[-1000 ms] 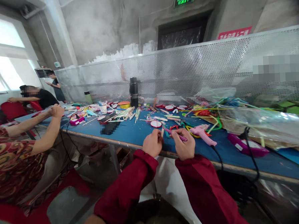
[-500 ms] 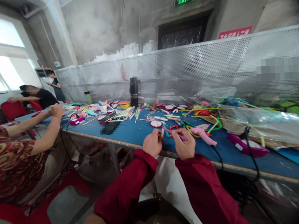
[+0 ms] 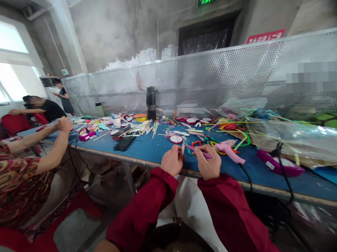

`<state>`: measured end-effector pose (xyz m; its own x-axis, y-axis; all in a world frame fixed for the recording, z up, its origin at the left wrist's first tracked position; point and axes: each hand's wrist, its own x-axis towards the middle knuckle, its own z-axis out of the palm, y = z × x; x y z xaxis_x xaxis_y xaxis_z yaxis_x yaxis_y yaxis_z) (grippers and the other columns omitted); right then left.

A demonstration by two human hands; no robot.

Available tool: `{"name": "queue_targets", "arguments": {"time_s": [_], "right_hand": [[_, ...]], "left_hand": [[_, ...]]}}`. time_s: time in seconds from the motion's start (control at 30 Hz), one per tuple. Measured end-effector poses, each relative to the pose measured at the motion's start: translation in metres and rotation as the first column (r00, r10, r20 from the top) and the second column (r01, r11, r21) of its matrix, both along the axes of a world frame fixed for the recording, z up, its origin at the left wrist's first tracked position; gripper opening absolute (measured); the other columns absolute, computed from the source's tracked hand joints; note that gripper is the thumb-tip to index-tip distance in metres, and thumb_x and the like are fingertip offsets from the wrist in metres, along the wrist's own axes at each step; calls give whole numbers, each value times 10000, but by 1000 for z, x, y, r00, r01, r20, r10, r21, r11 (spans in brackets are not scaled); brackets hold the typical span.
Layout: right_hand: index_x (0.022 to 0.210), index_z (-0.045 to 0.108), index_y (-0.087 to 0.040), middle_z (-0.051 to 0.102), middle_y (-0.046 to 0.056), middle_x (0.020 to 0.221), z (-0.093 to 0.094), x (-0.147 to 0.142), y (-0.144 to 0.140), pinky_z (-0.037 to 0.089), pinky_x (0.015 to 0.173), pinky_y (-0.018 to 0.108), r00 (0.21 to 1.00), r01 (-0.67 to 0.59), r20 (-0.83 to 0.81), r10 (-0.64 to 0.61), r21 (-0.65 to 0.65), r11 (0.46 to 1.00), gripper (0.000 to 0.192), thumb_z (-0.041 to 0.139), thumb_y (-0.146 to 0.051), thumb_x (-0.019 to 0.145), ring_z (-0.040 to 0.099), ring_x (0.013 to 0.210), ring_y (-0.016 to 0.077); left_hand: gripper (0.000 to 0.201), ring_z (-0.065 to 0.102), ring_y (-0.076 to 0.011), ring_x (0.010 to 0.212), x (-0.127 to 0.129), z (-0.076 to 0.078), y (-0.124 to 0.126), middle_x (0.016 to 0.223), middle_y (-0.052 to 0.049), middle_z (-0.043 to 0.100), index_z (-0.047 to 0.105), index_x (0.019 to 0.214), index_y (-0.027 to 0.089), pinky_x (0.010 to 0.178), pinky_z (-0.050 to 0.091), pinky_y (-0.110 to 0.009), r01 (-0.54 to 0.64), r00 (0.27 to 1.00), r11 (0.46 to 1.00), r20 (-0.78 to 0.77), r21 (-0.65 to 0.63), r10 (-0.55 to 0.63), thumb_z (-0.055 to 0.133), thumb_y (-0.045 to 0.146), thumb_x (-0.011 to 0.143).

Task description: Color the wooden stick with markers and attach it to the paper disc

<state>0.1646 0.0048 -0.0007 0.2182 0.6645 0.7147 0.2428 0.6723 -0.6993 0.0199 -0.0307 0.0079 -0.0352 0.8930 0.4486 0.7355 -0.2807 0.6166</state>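
My left hand [image 3: 172, 160] is closed on a small flat wooden stick [image 3: 183, 146], which stands upright from the fingertips above the table's front edge. In my right hand [image 3: 209, 161] I grip a purple pen [image 3: 206, 155], its tip end pointing left toward the stick. Whether the pen touches the stick I cannot tell. Just right of that hand lies a pink hot glue gun [image 3: 232, 152], with its cord hanging over the edge. A round white lid with a red rim [image 3: 176, 139] sits behind my left hand.
Across the blue table [image 3: 147, 151] lie many sticks [image 3: 143, 128] and scraps. A black flask [image 3: 150, 103] stands at the back. To the right are a purple device [image 3: 280, 163] with a black cable and plastic bags [image 3: 299, 134]. A co-worker's hands [image 3: 64, 124] are at the left.
Almost nothing differs. My right hand has shifted very slightly; both hands keep their holds on the stick and the pen.
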Motion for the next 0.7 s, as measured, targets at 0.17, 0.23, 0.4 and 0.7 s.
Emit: {"name": "queue_targets", "arguments": {"time_s": [0.17, 0.23, 0.4, 0.7], "right_hand": [[739, 660, -219, 687, -8, 672, 1, 0, -1, 474, 671, 310, 1000, -26, 4, 26, -6, 1000, 162, 652, -331, 856, 629, 657, 181], [746, 664, -219, 692, -5, 676, 1, 0, -1, 475, 667, 309, 999, -31, 12, 31, -11, 999, 164, 652, -337, 858, 631, 658, 182], [760, 667, -215, 697, 0, 684, 1, 0, 0, 481, 675, 311, 999, -48, 18, 49, -14, 999, 169, 657, -347, 866, 640, 666, 185], [757, 667, -214, 699, 0, 682, 1, 0, -2, 483, 677, 310, 999, -26, 32, 27, -5, 1000, 174, 647, -345, 870, 643, 668, 184]], "left_hand": [[191, 703, -204, 811, 0, -1, 1, 895, -11, 765, 545, 1048, 235, 787, 508, -314, 4, 1000, 1000, 12, 14, -4, 517, 118, 900], [187, 701, -203, 798, 1, 0, 1, 888, -10, 764, 544, 1041, 235, 780, 504, -314, 7, 1000, 1000, 13, 11, -7, 516, 115, 900], [183, 706, -213, 837, 1, 0, 1, 884, -14, 765, 537, 1041, 236, 785, 500, -317, 4, 1000, 1000, 7, 18, -5, 514, 114, 906], [184, 702, -197, 764, 0, -1, 2, 872, -12, 763, 534, 1051, 234, 759, 503, -307, 18, 1000, 1000, 21, 18, -18, 512, 115, 912]]}}
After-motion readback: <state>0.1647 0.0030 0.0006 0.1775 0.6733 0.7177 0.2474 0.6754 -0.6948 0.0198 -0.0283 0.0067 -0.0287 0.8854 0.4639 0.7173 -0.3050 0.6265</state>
